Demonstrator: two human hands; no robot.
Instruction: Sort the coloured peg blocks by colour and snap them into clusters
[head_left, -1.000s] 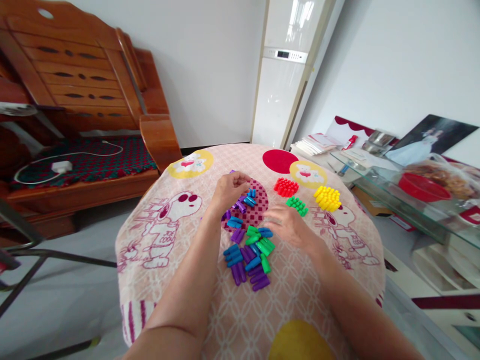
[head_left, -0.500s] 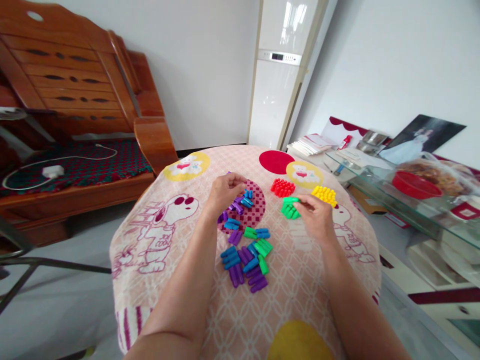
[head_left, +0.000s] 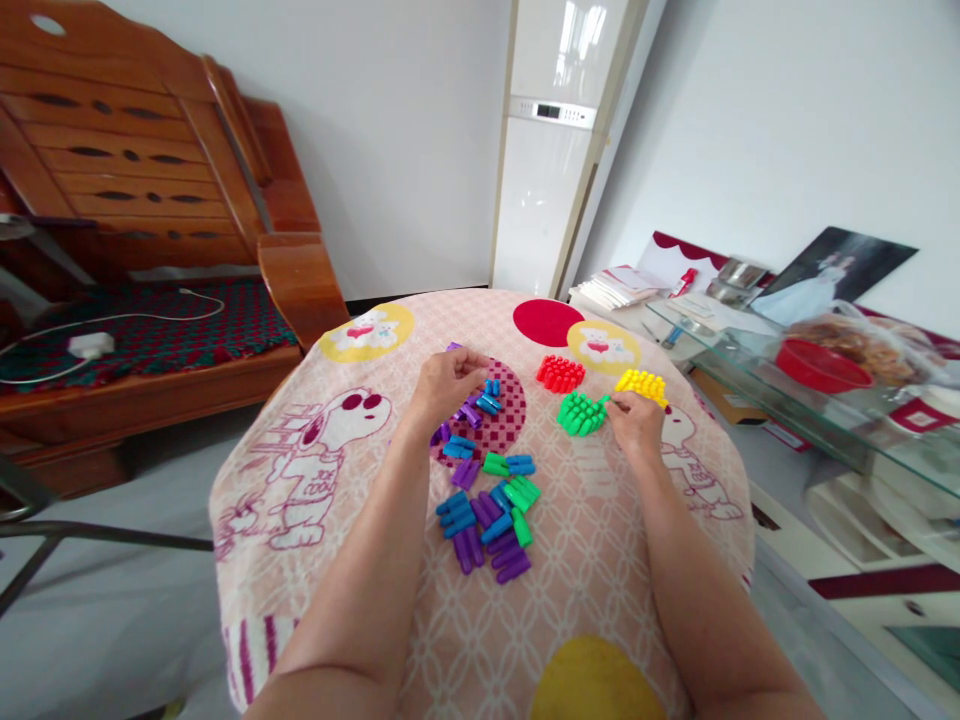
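Observation:
A round table under a pink cartoon-print cloth [head_left: 330,470] carries small plastic pegs. Sorted groups lie at the far right: red pegs [head_left: 559,373], green pegs [head_left: 579,413] and yellow pegs [head_left: 642,385]. A mixed heap of blue, purple and green pegs [head_left: 491,505] lies in the middle. My left hand [head_left: 444,381] rests curled over purple and blue pegs [head_left: 480,404] on a dark red patch, fingers closed on a purple peg. My right hand [head_left: 634,418] pinches at the right edge of the green group, fingertips touching a green peg.
A wooden bench [head_left: 150,220] with a white charger and cable [head_left: 88,343] stands at the left. A tall white air conditioner [head_left: 551,140] is behind the table. At the right a glass-topped stand [head_left: 810,400] holds a red bowl [head_left: 821,364], papers and a framed photo.
My right hand left the mixed heap, carried a green peg up and right, and now sets it against the green group. My left hand has stayed over the purple and blue pegs.

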